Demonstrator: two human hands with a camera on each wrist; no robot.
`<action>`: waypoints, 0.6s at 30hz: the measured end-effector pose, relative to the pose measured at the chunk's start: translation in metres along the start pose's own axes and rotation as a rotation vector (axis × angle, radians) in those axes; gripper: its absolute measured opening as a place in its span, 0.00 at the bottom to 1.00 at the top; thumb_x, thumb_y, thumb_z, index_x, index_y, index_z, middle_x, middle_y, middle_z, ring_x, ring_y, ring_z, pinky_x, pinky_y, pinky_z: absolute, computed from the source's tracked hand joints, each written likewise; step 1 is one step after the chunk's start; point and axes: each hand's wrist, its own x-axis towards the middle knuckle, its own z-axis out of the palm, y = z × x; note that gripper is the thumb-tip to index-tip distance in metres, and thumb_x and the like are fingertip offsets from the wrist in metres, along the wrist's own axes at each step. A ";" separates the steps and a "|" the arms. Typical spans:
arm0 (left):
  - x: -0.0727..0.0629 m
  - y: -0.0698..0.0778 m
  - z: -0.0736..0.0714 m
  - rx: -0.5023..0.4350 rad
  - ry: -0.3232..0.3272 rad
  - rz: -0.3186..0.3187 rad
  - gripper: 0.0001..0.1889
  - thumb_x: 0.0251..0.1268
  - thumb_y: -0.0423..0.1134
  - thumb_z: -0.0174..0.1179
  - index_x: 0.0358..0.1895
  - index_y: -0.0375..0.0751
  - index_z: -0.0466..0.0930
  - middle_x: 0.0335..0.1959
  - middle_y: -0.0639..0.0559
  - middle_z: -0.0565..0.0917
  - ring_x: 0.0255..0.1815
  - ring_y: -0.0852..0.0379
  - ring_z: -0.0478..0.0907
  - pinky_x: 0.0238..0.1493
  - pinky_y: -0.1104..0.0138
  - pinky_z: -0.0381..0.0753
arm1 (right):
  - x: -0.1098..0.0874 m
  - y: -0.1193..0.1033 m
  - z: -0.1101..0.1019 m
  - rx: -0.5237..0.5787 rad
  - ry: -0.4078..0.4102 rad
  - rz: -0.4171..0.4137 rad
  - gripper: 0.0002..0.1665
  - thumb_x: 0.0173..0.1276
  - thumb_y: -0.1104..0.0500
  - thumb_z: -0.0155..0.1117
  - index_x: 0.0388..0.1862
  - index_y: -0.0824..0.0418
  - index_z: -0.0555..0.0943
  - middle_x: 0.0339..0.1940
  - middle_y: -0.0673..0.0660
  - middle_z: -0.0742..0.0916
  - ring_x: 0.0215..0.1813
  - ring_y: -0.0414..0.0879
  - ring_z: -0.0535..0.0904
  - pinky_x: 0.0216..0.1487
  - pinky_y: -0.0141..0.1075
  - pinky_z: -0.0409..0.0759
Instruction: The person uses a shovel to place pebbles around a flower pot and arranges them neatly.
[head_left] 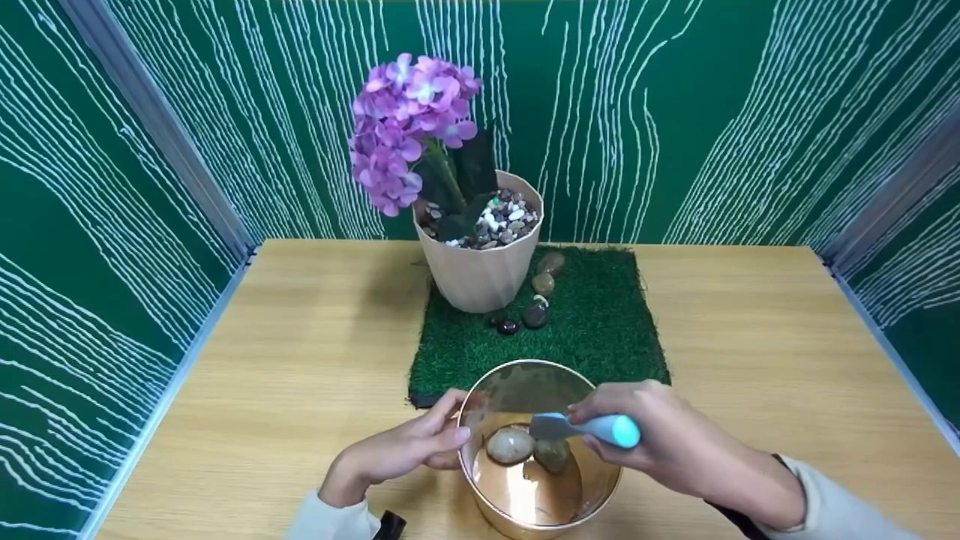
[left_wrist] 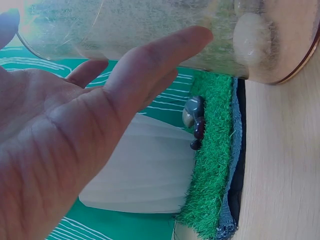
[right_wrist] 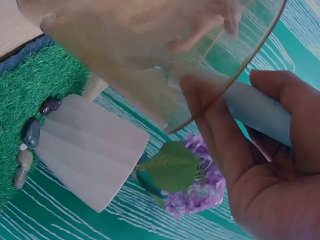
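A clear, amber-tinted container [head_left: 495, 517] stands at the table's front with two large stones, a pale stone [head_left: 510, 445] and a darker stone [head_left: 553, 454], inside. My left hand [head_left: 409, 444] holds its left side, thumb near the rim and the other fingers farther round the wall. My right hand [head_left: 649, 424] grips the light blue handle [head_left: 615, 430] of a small tool whose flat grey end [head_left: 551, 426] reaches into the container above the stones. Whether that end touches a stone, I cannot tell. In the right wrist view, fingers and thumb close around the handle [right_wrist: 257, 110] at the rim.
Behind the container lies a green turf mat [head_left: 600, 322]. A ribbed pale pot [head_left: 480, 277] with purple flowers [head_left: 412, 120] and pebbles stands on its back left. Several stones, among them a dark stone [head_left: 535, 313], line the pot's right side. Green patterned panels [head_left: 720, 90] enclose the wooden table [head_left: 300, 330].
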 end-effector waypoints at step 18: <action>0.001 -0.001 0.000 -0.020 -0.014 0.002 0.36 0.96 0.56 0.48 0.86 0.35 0.47 0.86 0.27 0.59 0.83 0.35 0.71 0.80 0.47 0.81 | 0.007 -0.008 0.026 -0.220 -0.091 -0.094 0.25 0.57 0.77 0.86 0.48 0.54 0.94 0.46 0.51 0.95 0.48 0.43 0.93 0.44 0.39 0.95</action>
